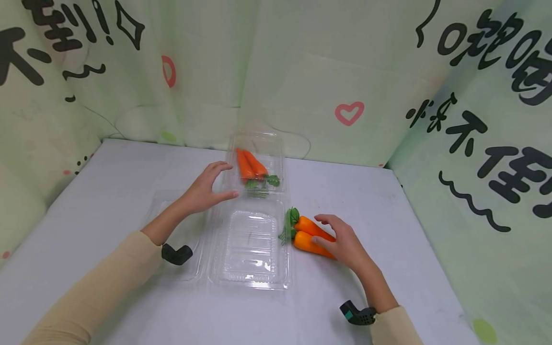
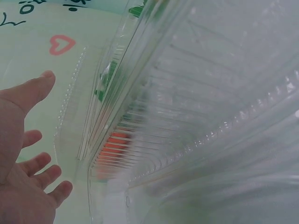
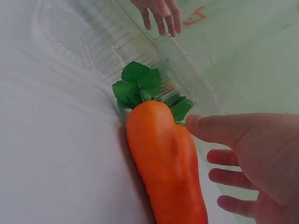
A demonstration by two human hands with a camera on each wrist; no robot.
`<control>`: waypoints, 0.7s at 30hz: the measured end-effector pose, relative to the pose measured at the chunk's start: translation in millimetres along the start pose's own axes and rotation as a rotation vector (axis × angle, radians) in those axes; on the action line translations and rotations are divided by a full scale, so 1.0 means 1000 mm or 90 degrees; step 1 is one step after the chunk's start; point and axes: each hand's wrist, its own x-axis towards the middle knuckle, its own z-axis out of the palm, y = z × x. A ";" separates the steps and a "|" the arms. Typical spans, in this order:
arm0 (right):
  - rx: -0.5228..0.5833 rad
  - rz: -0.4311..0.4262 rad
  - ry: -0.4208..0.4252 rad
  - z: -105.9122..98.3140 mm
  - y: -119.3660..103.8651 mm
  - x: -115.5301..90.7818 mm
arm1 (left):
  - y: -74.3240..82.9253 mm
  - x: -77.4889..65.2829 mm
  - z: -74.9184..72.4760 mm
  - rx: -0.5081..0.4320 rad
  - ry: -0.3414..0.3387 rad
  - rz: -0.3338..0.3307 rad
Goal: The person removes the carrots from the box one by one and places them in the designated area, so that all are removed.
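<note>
Two orange carrots [image 1: 307,243] with green leafy tops lie side by side on the table, their leaves against the right edge of a clear plastic box [image 1: 252,244]. My right hand [image 1: 345,242] hovers at the carrots, thumb and fingers spread on either side with a gap between them. In the right wrist view the thumb tip overlaps the farther carrot [image 3: 187,154]. Over the box's upper left side is my left hand [image 1: 202,189], fingers spread and holding nothing. Behind, another clear box [image 1: 276,143] contains two more carrots [image 1: 245,165] with green tops.
A clear plastic lid or tray [image 1: 172,268] lies flat to the left of the front box, under my left forearm. The white-covered table [image 1: 345,191] ends at a pale green printed curtain [image 1: 297,72] that hangs behind and along both sides.
</note>
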 end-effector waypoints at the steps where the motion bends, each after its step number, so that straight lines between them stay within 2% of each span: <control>1: 0.004 -0.002 0.000 -0.001 -0.001 0.001 | 0.000 0.000 0.000 0.000 0.001 0.000; 21: 0.077 -0.020 0.011 0.003 -0.012 0.017 | -0.003 0.002 0.000 -0.004 0.000 0.000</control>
